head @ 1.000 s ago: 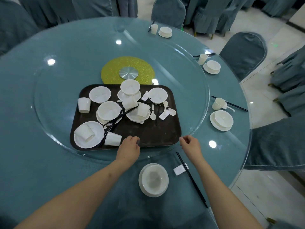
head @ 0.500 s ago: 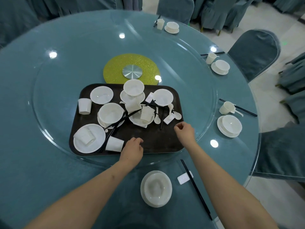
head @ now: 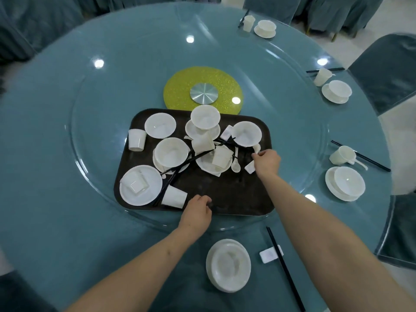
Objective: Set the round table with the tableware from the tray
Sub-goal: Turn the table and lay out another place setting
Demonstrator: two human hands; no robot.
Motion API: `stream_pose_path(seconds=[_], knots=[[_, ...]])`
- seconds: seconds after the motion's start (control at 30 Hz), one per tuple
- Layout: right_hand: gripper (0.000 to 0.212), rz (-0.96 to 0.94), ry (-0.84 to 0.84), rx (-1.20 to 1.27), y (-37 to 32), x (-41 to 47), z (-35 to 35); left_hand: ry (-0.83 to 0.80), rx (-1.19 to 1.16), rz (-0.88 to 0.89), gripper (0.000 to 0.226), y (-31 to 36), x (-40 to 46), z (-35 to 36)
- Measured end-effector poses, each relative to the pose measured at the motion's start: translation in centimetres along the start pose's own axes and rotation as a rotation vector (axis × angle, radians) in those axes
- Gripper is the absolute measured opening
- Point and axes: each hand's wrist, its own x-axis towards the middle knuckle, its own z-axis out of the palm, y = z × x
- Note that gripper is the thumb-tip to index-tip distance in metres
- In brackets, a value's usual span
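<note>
Tray: dark brown rectangular tray with rounded corners, matte and scuffed, lying on the clear round glass turntable near the person's edge
Tray load: glossy white round bowls, saucers and a flat plate, white tumbler cups upright and tipped over, white spoons, black chopsticks crossed among them
Writing: no readable lettering on anything
Right hand: right hand over the tray's right side, fingertips curled and pinched at a small white spoon; a small white rectangular chopstick rest lies just beside it
Left hand: left hand curled over the tray's near rim, gripping it
Near place: white bowl stacked on a white saucer, white chopstick rest under a black pair
Table: round table with smooth teal cloth; yellow glittery disc with brushed metal hub at centre
</note>
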Motion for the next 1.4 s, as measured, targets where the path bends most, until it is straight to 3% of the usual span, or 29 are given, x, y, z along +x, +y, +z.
stream_pose_path(seconds=[0.27, 0.47, 0.67, 1.0, 1.4], knots=[[0.025, 0.079, -0.034, -0.129, 0.2, 0.8, 0.8, 0.005, 0.014, -0.01, 0.03, 0.0, 0.3, -0.3], [0.013, 0.104, -0.023, -0.126, -0.4, 0.3, 0.3, 0.002, 0.0, -0.007, 0.03, 0.0, 0.1, -0.3], [0.018, 0.116, 0.005, -0.064, -0.1, -0.5, -0.9, -0.016, 0.007, -0.014, 0.03, 0.2, 0.1, -0.6], [0.018, 0.106, -0.008, 0.17, 2.2, -4.4, -3.9, -0.069, 0.047, 0.003, 0.027, 0.7, -0.5, -0.8], [0.01, 0.123, -0.133, 0.637, 8.2, -11.1, -7.8, -0.136, 0.193, 0.072, 0.039, 1.2, -1.9, -0.6]])
